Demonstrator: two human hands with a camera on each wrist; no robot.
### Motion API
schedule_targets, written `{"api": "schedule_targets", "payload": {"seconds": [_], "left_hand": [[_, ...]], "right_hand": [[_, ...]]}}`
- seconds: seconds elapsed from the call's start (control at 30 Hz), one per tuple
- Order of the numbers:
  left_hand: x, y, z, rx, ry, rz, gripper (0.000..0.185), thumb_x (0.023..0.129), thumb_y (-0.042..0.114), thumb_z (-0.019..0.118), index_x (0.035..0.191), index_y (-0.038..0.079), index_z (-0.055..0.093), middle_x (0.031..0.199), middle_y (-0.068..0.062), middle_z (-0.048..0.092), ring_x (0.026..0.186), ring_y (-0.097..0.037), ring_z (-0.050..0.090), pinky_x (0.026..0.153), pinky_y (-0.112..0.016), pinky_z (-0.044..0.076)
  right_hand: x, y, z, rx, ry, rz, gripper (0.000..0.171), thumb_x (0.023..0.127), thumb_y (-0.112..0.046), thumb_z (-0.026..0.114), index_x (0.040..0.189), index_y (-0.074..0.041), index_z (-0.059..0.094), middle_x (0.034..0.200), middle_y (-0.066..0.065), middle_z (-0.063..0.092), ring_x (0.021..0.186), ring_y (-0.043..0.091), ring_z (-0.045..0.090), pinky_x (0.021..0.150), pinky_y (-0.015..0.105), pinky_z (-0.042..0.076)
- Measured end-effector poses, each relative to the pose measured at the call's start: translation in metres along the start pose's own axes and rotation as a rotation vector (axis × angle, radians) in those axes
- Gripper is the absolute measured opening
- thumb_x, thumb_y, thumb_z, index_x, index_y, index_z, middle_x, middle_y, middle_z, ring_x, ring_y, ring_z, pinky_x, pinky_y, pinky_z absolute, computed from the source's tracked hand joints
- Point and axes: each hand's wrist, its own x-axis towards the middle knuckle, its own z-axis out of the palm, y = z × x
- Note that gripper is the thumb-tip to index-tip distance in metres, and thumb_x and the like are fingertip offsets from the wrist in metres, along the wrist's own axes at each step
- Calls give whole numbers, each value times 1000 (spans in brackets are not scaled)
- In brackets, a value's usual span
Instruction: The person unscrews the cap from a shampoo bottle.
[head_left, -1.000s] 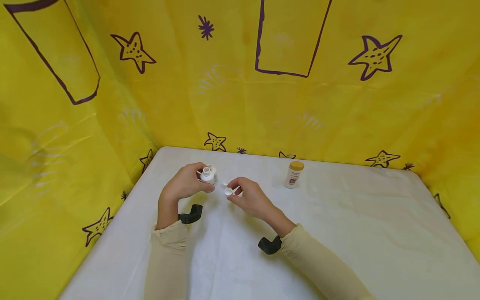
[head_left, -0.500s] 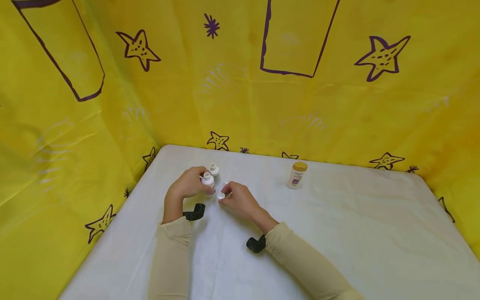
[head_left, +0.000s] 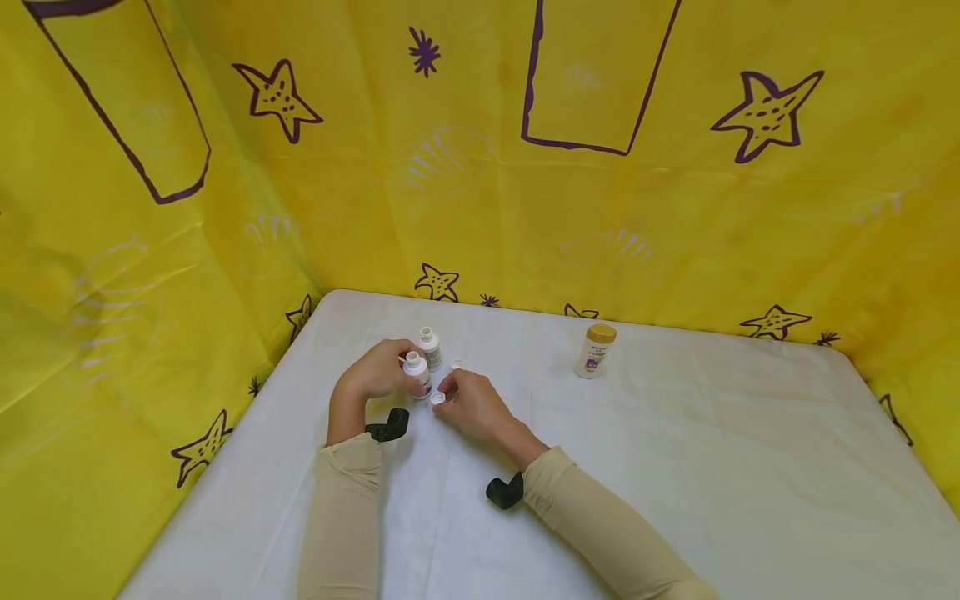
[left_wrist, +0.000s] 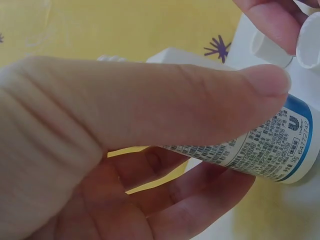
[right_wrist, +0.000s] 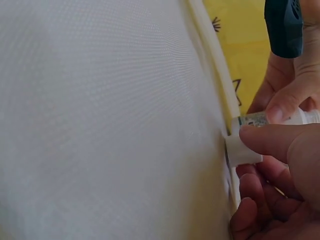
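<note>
Item, centre frame: my left hand (head_left: 375, 372) holds uncapped white bottle (head_left: 416, 370); right hand (head_left: 468, 406) pinches its cap (head_left: 438, 399) beside; capping outstanding.

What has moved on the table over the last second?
The right hand carried its small white cap leftward and toward the person, beside the open white bottle held by the left hand. The second open bottle, loose cap and yellow-capped bottle stayed put.
</note>
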Motion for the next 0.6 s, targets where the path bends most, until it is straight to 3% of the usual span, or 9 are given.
{"api": "schedule_targets", "payload": {"seconds": [0.6], "left_hand": [[2,-4,2,-4,-48,-50,41,78,12,86,114,7,66,116,-12,68,105,-28,59,99,-45,47]], "right_hand": [[1,3,-1,18,-49,18,22,86,-15,80,102,-9,67,95,2,73,83,10,60,77,24,50]]}}
